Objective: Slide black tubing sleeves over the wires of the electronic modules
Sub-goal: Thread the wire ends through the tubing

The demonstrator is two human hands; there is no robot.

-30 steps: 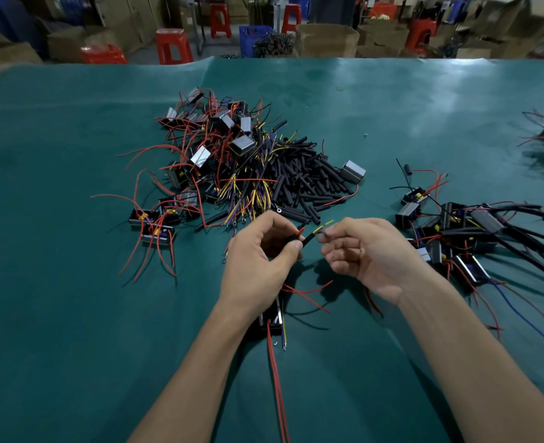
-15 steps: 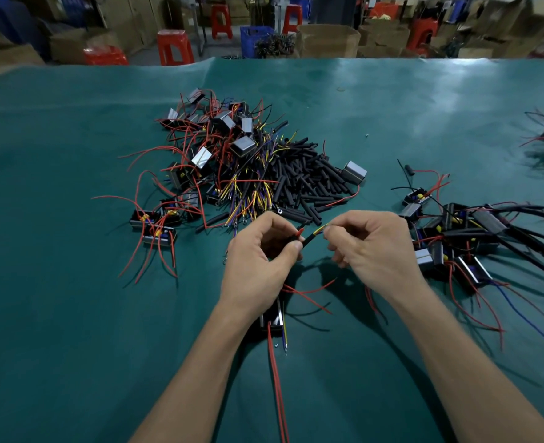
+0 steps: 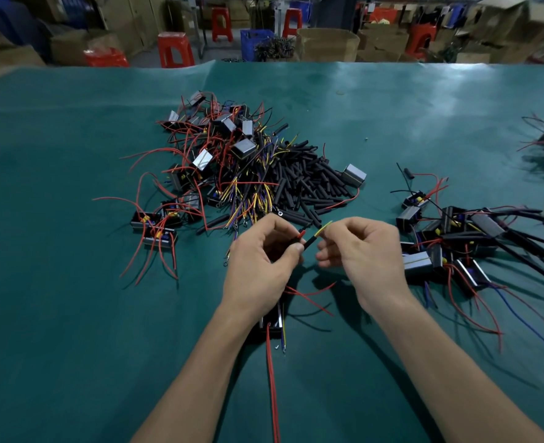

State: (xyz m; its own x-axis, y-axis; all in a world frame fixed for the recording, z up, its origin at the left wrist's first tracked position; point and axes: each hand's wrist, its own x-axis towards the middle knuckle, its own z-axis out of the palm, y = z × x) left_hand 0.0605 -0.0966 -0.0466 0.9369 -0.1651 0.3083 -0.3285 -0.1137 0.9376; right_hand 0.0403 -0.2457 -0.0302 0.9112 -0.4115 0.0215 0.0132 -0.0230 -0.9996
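Observation:
My left hand (image 3: 259,266) pinches a short black tubing sleeve (image 3: 309,242) between thumb and forefinger, above the green table. A yellow wire (image 3: 323,227) sticks out of the sleeve's right end, and my right hand (image 3: 365,254) pinches that wire's tip. A red wire end shows beside the sleeve at my left fingertips. The module (image 3: 272,322) these wires belong to lies under my left wrist, mostly hidden, with red wires (image 3: 272,378) trailing toward me.
A heap of loose black sleeves (image 3: 306,183) lies just beyond my hands. Left of it sits a pile of modules (image 3: 213,155) with red and yellow wires. Sleeved modules (image 3: 449,244) lie to the right. The green table cover (image 3: 72,314) spreads all around.
My right hand has shifted from loosely curled beside the sleeve to pinching the yellow wire tip that sticks out of it. My left hand stays put on the sleeve.

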